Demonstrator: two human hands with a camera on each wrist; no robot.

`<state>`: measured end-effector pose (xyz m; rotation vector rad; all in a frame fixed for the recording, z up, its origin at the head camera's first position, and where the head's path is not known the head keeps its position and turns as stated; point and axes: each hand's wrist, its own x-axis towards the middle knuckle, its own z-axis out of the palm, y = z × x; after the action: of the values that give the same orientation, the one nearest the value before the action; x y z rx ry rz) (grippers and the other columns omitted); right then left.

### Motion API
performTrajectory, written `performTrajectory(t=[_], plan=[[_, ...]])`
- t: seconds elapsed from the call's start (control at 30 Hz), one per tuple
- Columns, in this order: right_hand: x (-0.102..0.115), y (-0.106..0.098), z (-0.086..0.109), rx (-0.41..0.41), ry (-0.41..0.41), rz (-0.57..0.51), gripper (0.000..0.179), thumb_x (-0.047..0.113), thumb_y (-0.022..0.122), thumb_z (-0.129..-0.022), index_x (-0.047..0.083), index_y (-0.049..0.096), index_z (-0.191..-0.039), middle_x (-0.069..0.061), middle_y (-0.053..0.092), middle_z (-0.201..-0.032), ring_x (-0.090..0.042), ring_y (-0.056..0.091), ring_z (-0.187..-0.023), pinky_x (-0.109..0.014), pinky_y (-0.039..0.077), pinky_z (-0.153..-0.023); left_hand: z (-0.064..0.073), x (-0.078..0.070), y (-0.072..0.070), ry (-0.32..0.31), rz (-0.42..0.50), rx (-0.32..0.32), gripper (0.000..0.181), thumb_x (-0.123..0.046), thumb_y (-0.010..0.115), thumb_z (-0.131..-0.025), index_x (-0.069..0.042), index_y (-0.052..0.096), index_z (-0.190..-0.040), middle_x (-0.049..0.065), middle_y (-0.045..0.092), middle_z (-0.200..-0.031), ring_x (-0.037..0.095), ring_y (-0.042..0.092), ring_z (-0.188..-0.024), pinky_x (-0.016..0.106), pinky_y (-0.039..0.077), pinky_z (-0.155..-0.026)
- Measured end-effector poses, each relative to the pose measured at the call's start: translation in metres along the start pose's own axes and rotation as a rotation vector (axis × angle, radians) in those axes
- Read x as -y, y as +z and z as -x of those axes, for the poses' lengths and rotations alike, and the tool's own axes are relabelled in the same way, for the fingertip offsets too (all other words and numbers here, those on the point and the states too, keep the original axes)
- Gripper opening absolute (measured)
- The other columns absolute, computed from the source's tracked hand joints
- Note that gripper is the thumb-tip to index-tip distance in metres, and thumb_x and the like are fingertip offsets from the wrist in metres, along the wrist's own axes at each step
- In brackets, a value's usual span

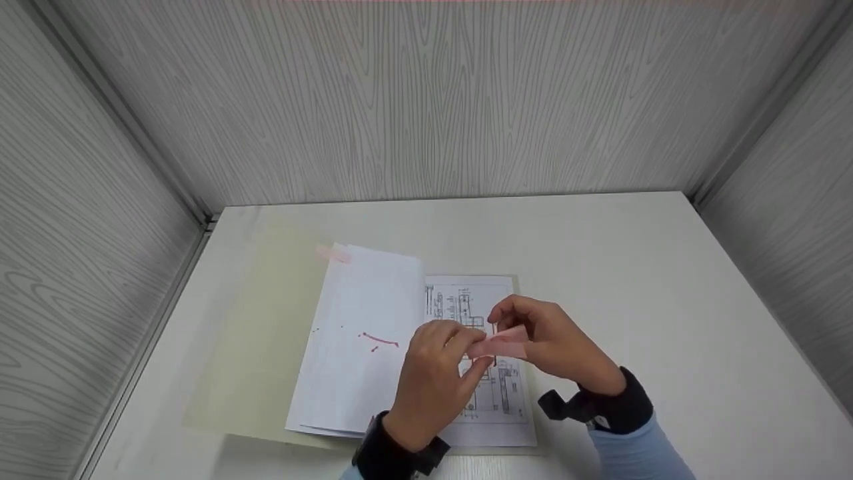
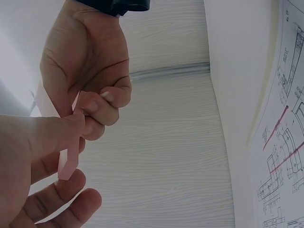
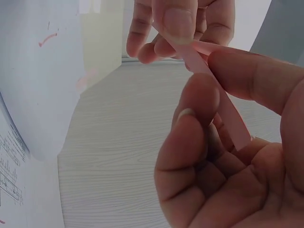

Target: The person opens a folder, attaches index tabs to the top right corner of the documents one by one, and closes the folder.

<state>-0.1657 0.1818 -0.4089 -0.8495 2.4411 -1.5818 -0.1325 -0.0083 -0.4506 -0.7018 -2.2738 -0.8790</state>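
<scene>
Pink paper strip (image 1: 501, 347), thin, flat, narrow, above the printed technical drawing (image 1: 493, 407). Long axis roughly crosswise in head view; two pink lengths splay in a V toward the right hand (image 1: 563, 340). That hand pinches one length, thumb against index; left hand (image 1: 433, 373) pinches the V's joined end. White page (image 1: 370, 293) alongside, red marks, pink tab (image 1: 334, 253) at its top corner; smooth pale-yellow cover (image 1: 246, 360) beneath.

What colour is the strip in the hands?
The strip is pink, clearest in the right wrist view.
</scene>
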Motion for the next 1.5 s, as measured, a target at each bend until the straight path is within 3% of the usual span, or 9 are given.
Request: performTrajectory(t=[0.17, 0.57, 0.83, 1.07, 1.27, 1.4, 1.5], plan=[[0.018, 0.001, 0.001, 0.022, -0.009, 0.004, 0.02, 0.005, 0.072, -0.084, 0.001, 0.06, -0.099, -0.007, 0.056, -0.074, -0.01, 0.052, -0.065, -0.019, 0.047, -0.057, 0.0, -0.001, -0.001, 0.025, -0.008, -0.012, 0.015, -0.019, 0.075, -0.083, -0.015, 0.071, -0.097, -0.003, 0.059, -0.085, 0.014, 0.057, -0.087, 0.031, 0.046, -0.085], [0.02, 0.0, 0.003, 0.012, 0.011, -0.004, 0.017, 0.005, 0.069, -0.087, 0.001, 0.059, -0.1, -0.006, 0.056, -0.075, -0.009, 0.05, -0.065, -0.019, 0.045, -0.058, -0.001, -0.001, -0.001, 0.041, 0.015, -0.06, 0.018, -0.024, 0.074, -0.085, -0.016, 0.073, -0.101, -0.003, 0.062, -0.088, 0.014, 0.056, -0.086, 0.033, 0.046, -0.086], [0.018, -0.002, 0.003, -0.01, -0.007, 0.038, 0.017, 0.004, 0.069, -0.087, 0.001, 0.06, -0.101, -0.005, 0.056, -0.074, -0.011, 0.05, -0.065, -0.019, 0.044, -0.057, -0.002, -0.002, -0.002, 0.041, 0.053, -0.063, 0.018, -0.022, 0.074, -0.085, -0.014, 0.072, -0.101, -0.003, 0.063, -0.092, 0.013, 0.056, -0.089, 0.032, 0.046, -0.085], [0.017, -0.006, 0.003, -0.016, 0.03, 0.056, 0.016, 0.0, 0.067, -0.086, 0.001, 0.06, -0.101, -0.006, 0.056, -0.074, -0.01, 0.05, -0.064, -0.02, 0.044, -0.056, -0.002, -0.003, -0.005, 0.038, 0.098, -0.07, 0.019, -0.019, 0.074, -0.085, -0.011, 0.07, -0.102, -0.003, 0.065, -0.096, 0.012, 0.058, -0.093, 0.029, 0.047, -0.087], [-0.009, -0.013, 0.003, -0.028, 0.078, 0.121, 0.021, 0.015, 0.071, -0.088, 0.006, 0.065, -0.106, -0.003, 0.058, -0.075, -0.012, 0.052, -0.063, -0.022, 0.046, -0.056, -0.003, -0.003, -0.006, 0.071, 0.129, -0.128, 0.021, -0.015, 0.077, -0.082, -0.009, 0.07, -0.1, -0.002, 0.066, -0.094, 0.011, 0.059, -0.091, 0.027, 0.048, -0.085], [-0.033, -0.028, 0.002, -0.025, 0.138, 0.143, 0.023, 0.03, 0.07, -0.088, 0.013, 0.069, -0.104, 0.0, 0.065, -0.085, -0.017, 0.059, -0.072, -0.027, 0.051, -0.065, -0.003, -0.004, -0.008, 0.076, 0.14, -0.153, 0.024, -0.014, 0.079, -0.079, -0.009, 0.069, -0.101, -0.002, 0.066, -0.096, 0.011, 0.06, -0.091, 0.024, 0.049, -0.085], [-0.055, -0.044, 0.001, -0.008, 0.205, 0.129, 0.018, 0.028, 0.066, -0.092, 0.014, 0.069, -0.103, -0.002, 0.068, -0.094, -0.027, 0.064, -0.08, -0.034, 0.053, -0.072, -0.003, -0.004, -0.009, 0.068, 0.138, -0.139, 0.026, -0.015, 0.078, -0.081, -0.009, 0.069, -0.104, -0.001, 0.067, -0.101, 0.011, 0.06, -0.095, 0.025, 0.049, -0.087]])
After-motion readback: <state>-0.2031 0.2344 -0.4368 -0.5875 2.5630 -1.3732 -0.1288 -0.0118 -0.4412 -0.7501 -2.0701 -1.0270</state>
